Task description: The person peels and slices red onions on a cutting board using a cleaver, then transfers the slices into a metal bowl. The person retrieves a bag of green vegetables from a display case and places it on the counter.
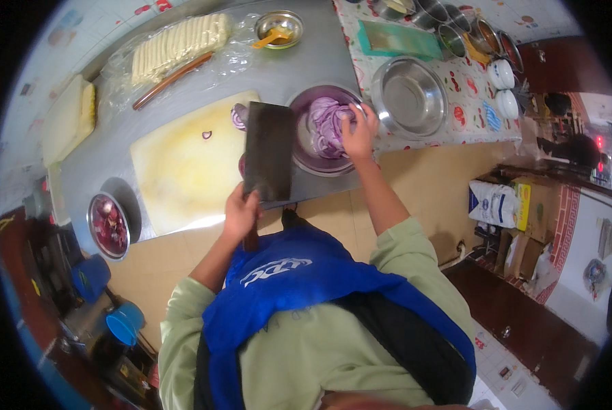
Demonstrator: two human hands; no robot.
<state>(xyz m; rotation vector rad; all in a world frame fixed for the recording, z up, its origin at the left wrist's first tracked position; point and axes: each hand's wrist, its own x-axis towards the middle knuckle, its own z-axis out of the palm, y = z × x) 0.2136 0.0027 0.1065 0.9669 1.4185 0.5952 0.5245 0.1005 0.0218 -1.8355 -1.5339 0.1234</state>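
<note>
My left hand (242,212) grips the handle of a wide-bladed cleaver (270,151), its blade over the right edge of a yellowed cutting board (188,159). My right hand (359,133) is at a metal bowl (298,159), fingers bent against the sliced red onion (328,123) in it; whether it holds any slices I cannot tell. A cut piece of red onion (239,117) lies on the board beside the blade, and another shows partly from behind the blade. One small onion slice (207,135) lies apart on the board.
A bowl of onion scraps (103,225) stands by the board's left side. Behind the board lie a wooden rod (172,81) and pale dough strips (180,46) on plastic. A small bowl (296,25) holds an orange spoon. At right are a steel basin (408,97) and a green tray (398,42).
</note>
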